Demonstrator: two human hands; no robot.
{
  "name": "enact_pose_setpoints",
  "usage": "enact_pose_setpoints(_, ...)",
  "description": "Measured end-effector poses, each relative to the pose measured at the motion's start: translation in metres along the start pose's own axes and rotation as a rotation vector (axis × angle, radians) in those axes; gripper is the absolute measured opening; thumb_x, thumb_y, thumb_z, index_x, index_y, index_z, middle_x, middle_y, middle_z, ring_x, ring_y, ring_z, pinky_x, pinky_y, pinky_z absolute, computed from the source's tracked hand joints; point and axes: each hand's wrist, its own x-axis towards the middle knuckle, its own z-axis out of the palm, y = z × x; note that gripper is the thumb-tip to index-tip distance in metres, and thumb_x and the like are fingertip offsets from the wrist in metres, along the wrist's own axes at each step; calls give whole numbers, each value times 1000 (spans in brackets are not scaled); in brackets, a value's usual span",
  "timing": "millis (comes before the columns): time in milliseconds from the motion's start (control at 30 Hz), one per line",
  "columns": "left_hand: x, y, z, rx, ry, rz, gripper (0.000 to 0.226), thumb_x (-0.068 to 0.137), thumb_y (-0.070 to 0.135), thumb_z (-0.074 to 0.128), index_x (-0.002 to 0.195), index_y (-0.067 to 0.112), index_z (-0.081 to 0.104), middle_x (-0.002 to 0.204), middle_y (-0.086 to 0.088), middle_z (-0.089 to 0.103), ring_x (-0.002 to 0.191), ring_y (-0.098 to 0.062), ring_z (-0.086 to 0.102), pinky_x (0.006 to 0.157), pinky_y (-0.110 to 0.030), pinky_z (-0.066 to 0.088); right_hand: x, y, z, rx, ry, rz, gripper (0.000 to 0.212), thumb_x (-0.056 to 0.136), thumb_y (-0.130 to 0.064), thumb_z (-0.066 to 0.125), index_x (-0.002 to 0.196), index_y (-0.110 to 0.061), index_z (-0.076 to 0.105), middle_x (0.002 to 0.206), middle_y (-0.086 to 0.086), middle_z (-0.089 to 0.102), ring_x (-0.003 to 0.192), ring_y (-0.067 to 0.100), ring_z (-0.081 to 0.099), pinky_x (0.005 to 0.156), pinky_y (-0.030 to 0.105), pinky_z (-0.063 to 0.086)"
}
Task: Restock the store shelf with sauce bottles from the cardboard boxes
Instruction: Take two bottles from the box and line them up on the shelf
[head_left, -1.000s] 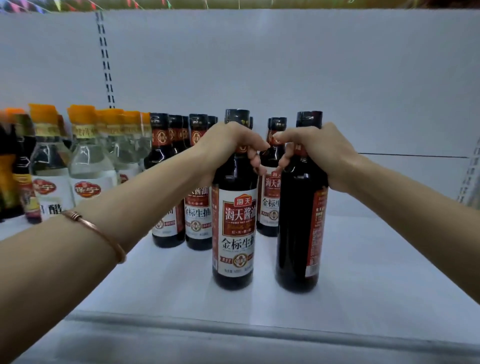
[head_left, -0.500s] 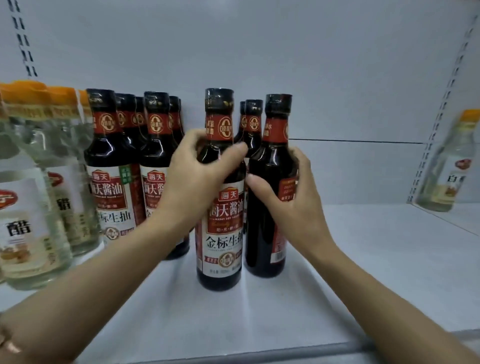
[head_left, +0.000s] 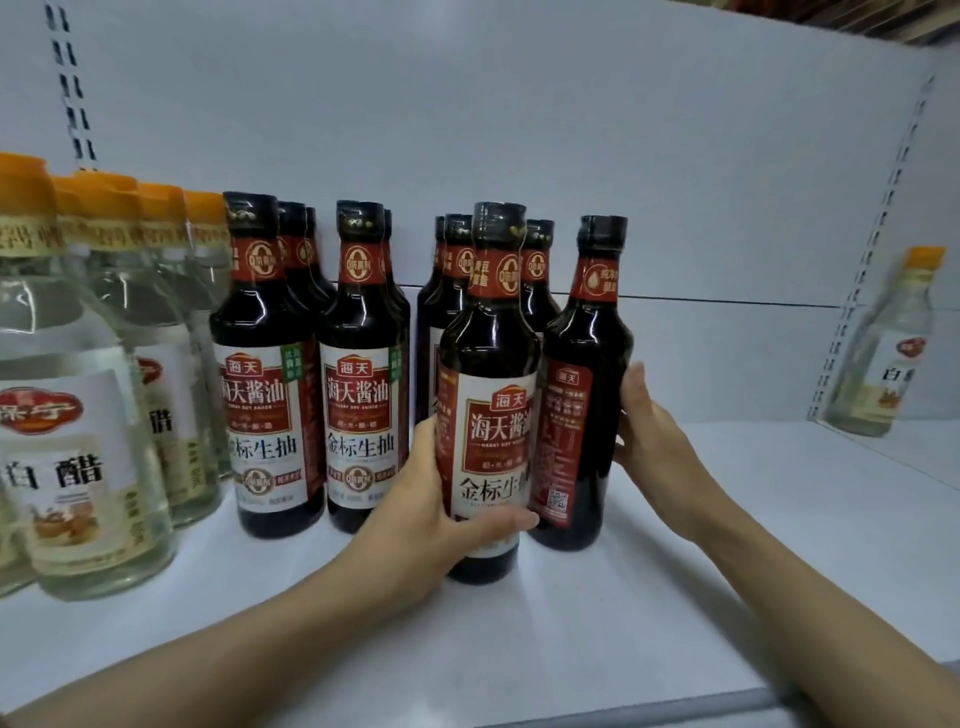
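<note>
A white metal store shelf (head_left: 597, 639) with a grey front edge carries upright bottles. Toward its left edge stand clear glass vinegar bottles with orange caps (head_left: 78, 415). Just beside them, across the middle, stand dark glass soy sauce bottles with red-and-white labels (head_left: 363, 384), several rows deep toward the back. Beyond the right edge, one more clear orange-capped bottle (head_left: 883, 353) stands well apart.

Both forearms bare, no sleeves; left hand (head_left: 415, 512), right hand (head_left: 657, 441) ungloved.

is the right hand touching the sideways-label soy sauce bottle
Touching: the head view shows the right hand with fingers laid flat against the right side of the sideways-label bottle.
</note>
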Motion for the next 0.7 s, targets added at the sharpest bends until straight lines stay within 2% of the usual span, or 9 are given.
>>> enact_pose_setpoints(100, 2, -1, 1, -8, 41, -2, 86, 70, 18, 81, 134, 34, 26, 112, 23, 59, 95, 20, 57, 71, 0, 44, -3, -6, 6, -41, 20, 35, 55, 83, -68, 15, 116, -49, 54, 113, -20, 65, 111, 5, 61, 103, 37, 46)
enact_pose_setpoints(167, 3, -2, 3, 7, 66, 5, 83, 73, 17, 79, 134, 32, 25, 111, 24, 58, 93, 22, 56, 70, 1, 43, -7, -6, 7, 8, -49, 74, 55, 81, -67, 21, 119, -44, 52, 110, -20, 66, 105, 4, 64, 94, 30, 51)
enact_pose_setpoints(233, 3, -3, 4, 13, 71, 8, 78, 72, 24, 77, 135, 29, 31, 108, 26, 61, 95, 21, 57, 71, 1, 44, -11, -3, 9, -26, -116, 84, 48, 79, -64, 40, 119, -39, 48, 111, -20, 63, 106, 2, 63, 84, 20, 52)
enact_pose_setpoints(267, 3, -3, 3, 11, 65, 13, 78, 70, 29, 75, 136, 29, 33, 107, 29, 62, 97, 20, 56, 73, 0, 44, -12, 1, 9, -92, -114, 67, 51, 74, -62, 57, 118, -38, 47, 115, -17, 61, 109, 4, 62, 84, 21, 52)
enact_pose_setpoints(367, 1, -6, 2, 34, 53, 33, 78, 68, 39, 70, 138, 31, 34, 109, 33, 59, 100, 23, 53, 75, 1, 43, -8, 6, -2, -199, -85, 18, 74, 54, -55, 86, 118, -38, 53, 123, -9, 60, 109, 9, 63, 92, 36, 54)
enact_pose_setpoints(467, 2, -10, 3, 50, 72, 21, 85, 67, 44, 67, 142, 29, 29, 119, 30, 55, 103, 24, 50, 79, 1, 43, -2, 2, -26, 20, -260, 71, 70, 74, -19, 83, 135, -27, 50, 130, -2, 62, 117, 18, 62, 102, 45, 47)
enact_pose_setpoints(533, 3, -13, 3, 57, 89, 2, 89, 68, 45, 67, 143, 31, 22, 126, 27, 52, 108, 21, 49, 87, -3, 44, -3, 3, -37, 12, -394, 120, 67, 82, -9, 73, 141, -25, 45, 137, -2, 58, 127, 17, 54, 108, 45, 40)
enact_pose_setpoints(600, 3, -14, 3, 66, 97, -5, 89, 69, 45, 66, 143, 34, 17, 128, 26, 50, 110, 19, 48, 94, -10, 43, -5, 9, -36, -123, -438, 181, 65, 81, -12, 75, 138, -30, 48, 136, -8, 58, 127, 12, 52, 109, 43, 39)
enact_pose_setpoints(700, 4, -13, 3, 100, 98, -9, 86, 76, 41, 65, 144, 33, 15, 122, 32, 48, 105, 20, 48, 88, -8, 41, -9, 10, -15, -230, -287, 225, 66, 72, -32, 83, 129, -38, 50, 128, -14, 59, 117, 3, 56, 102, 29, 46)
